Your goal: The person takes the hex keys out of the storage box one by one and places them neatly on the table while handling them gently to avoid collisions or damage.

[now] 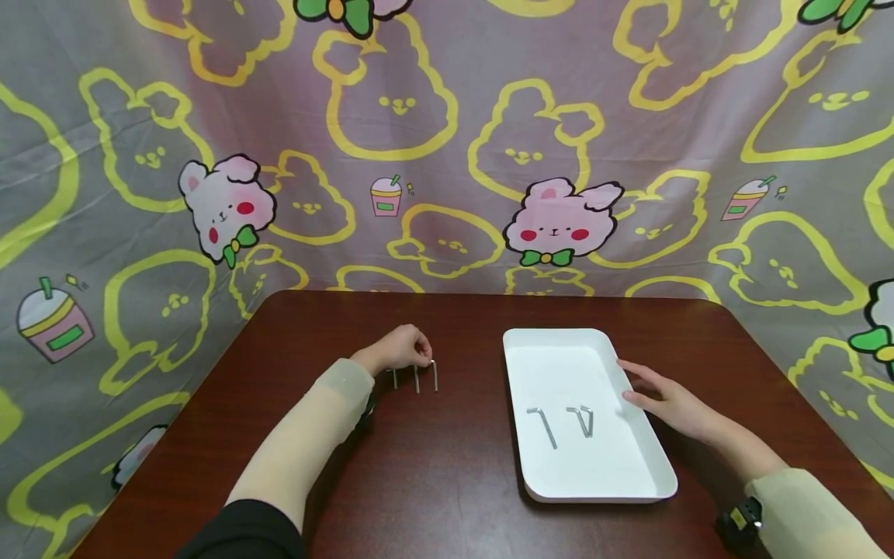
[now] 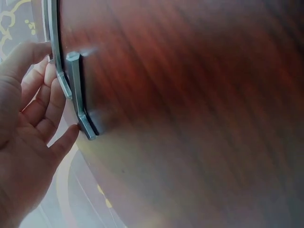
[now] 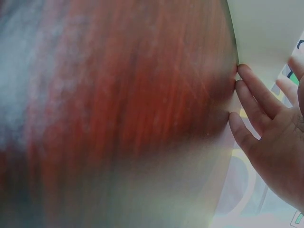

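Observation:
My left hand (image 1: 398, 349) is over the left part of the table, thumb and fingertips closed at the bent end of the rightmost hex key (image 1: 436, 376) of three lying in a row. The other two, a middle hex key (image 1: 417, 380) and a left hex key (image 1: 394, 380), lie partly under the hand. The left wrist view shows the little finger beside the nearest hex key (image 2: 76, 90). My right hand (image 1: 673, 400) rests its spread fingers along the right side of a white tray (image 1: 559, 357). In the tray lie one hex key (image 1: 546, 431) and a close pair of hex keys (image 1: 583, 421).
Everything stands on a dark reddish-brown table (image 1: 419, 481) with rounded far corners. Behind it hangs a patterned curtain (image 1: 447, 178) with cartoon animals and cups, close to the table's far edge.

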### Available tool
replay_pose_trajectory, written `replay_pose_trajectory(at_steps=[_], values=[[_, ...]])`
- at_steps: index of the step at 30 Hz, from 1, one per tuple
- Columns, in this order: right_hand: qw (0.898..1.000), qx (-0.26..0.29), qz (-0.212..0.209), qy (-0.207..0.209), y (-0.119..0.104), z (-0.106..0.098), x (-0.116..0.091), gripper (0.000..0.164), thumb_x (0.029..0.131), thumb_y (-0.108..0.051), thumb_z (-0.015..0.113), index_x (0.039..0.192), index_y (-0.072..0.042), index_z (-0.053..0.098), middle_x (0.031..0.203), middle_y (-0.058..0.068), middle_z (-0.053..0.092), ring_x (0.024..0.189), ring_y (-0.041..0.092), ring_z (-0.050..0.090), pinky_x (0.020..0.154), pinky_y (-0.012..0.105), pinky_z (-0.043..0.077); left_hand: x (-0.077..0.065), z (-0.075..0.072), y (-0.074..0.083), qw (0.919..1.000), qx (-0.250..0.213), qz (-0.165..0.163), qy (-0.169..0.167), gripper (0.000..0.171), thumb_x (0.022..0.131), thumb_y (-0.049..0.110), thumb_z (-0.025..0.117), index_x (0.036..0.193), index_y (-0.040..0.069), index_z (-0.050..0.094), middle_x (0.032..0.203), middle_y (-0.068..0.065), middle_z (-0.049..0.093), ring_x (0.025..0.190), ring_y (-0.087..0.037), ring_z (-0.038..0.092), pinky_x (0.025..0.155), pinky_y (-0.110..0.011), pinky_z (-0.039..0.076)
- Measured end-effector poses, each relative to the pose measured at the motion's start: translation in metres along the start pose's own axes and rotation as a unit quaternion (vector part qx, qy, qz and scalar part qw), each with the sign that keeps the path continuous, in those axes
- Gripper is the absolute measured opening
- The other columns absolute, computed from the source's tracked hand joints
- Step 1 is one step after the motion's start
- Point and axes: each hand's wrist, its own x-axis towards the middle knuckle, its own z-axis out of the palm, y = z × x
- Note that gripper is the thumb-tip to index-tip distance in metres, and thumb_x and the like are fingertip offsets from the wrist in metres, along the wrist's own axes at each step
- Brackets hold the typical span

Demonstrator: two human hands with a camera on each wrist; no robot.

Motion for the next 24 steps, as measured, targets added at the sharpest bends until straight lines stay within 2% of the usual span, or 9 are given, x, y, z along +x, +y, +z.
replay_pose_trajectory(at_steps=[8, 24], values=[[1.000, 0.002, 0.007, -0.003, -0.0015, 0.0006, -0.0002, 0.063, 0.096, -0.022, 0.062, 0.147, -0.001, 0.033, 0.130, 0.029, 0.050, 0.112, 0.042, 0.053, 0.083, 0.049, 0.049, -0.0005, 0.0007, -0.0006, 0.9999, -0.009, -0.012, -0.005, 0.010, 0.085, 0.005, 0.070, 0.076, 0.009, 0.070, 0.068, 0.004, 0.060, 0.059, -0.010, 0.047, 0.059, -0.025, 0.041], [1.000, -0.001, 0.017, -0.001, -0.0018, 0.0004, 0.0003, 0.064, 0.096, -0.024, 0.062, 0.148, -0.002, 0.033, 0.131, 0.030, 0.049, 0.114, 0.043, 0.052, 0.084, 0.051, 0.049, 0.0008, -0.0028, -0.0023, 0.9998, -0.017, -0.010, -0.004, 0.007, 0.084, 0.008, 0.074, 0.077, 0.009, 0.071, 0.070, 0.004, 0.063, 0.061, -0.010, 0.051, 0.060, -0.025, 0.044]])
